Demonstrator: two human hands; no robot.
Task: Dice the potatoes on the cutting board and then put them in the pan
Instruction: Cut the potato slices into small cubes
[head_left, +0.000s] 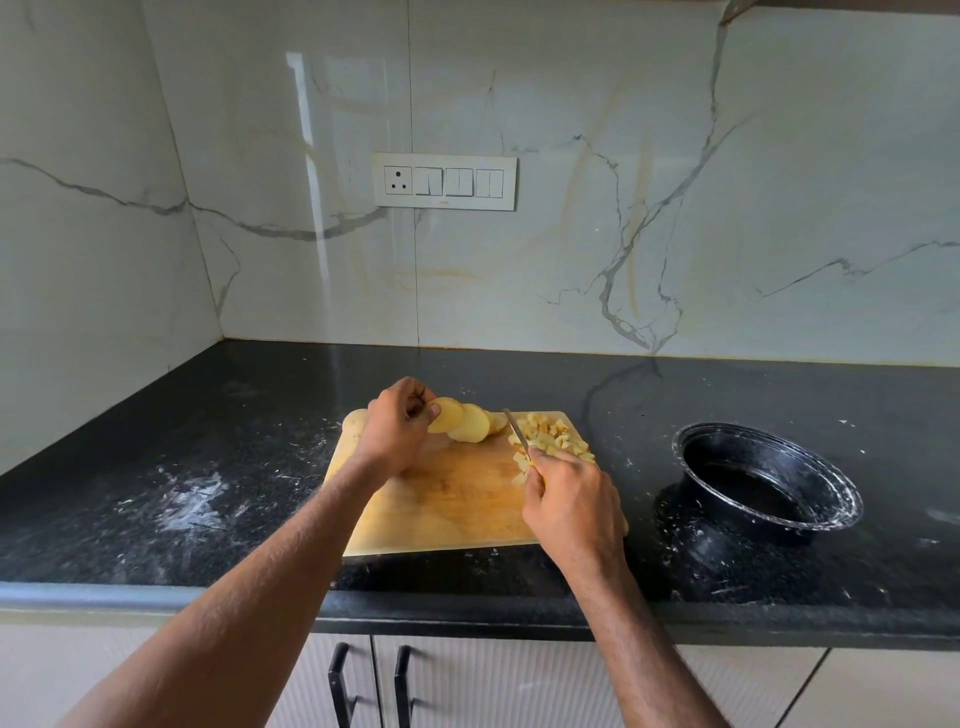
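Pale yellow potato slices (467, 422) are what I've got my left hand (397, 431) on: my fingers and thumb pinch the end slice and lift it off the leaning row, so I reckon I'm pulling out the next piece to cut. My right hand (569, 501) is curled round the yellow handle of a small knife (517, 434), blade pointing away from me and resting low over the wooden cutting board (441, 499), parked between the slices and the finished pile so it's ready and out of my left hand's way

The slices are round, smooth and moist-looking, overlapping one another at the far middle of the board. The diced potato (553, 441) sits in a loose heap at the far right corner of the board, small uneven cubes, a few strays just beside my right knuckles. That heap is on the side nearest the black pan (769, 480), which stands on the dark speckled countertop (208, 467) apart from the board on its right, and I can see no potato in it yet

So I judge the dicing partly done, with the transfer not started. White smears and crumbs dust the counter and the pan's rim
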